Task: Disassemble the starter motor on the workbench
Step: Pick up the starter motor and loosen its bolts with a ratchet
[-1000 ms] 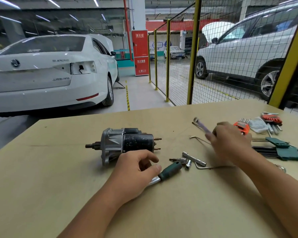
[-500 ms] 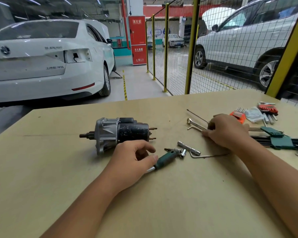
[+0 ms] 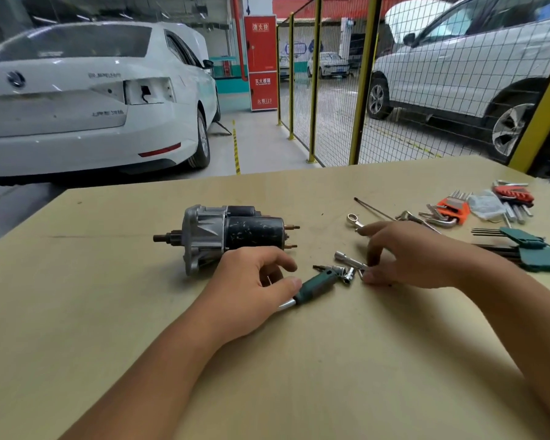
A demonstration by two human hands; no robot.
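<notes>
The starter motor [image 3: 232,236] lies on its side on the workbench [image 3: 108,312], silver nose and shaft to the left, black body and studs to the right. My left hand [image 3: 251,287] rests on the bench just in front of it, fingers loosely curled, thumb against a green-handled driver [image 3: 318,282]. My right hand [image 3: 410,255] reaches left and pinches the bend of an L-shaped socket wrench [image 3: 350,260] between thumb and a curled finger. Small sockets [image 3: 348,274] lie beside the driver's tip.
A combination wrench [image 3: 354,221] and a thin rod [image 3: 375,208] lie behind my right hand. Hex key sets in orange [image 3: 451,211], red [image 3: 511,195] and green [image 3: 537,249] holders crowd the right edge. Beyond the bench stand a mesh fence and parked cars.
My right hand put down the wrench it held up a second ago and moved left and nearer, onto the L-shaped socket wrench. My left hand has stayed by the motor.
</notes>
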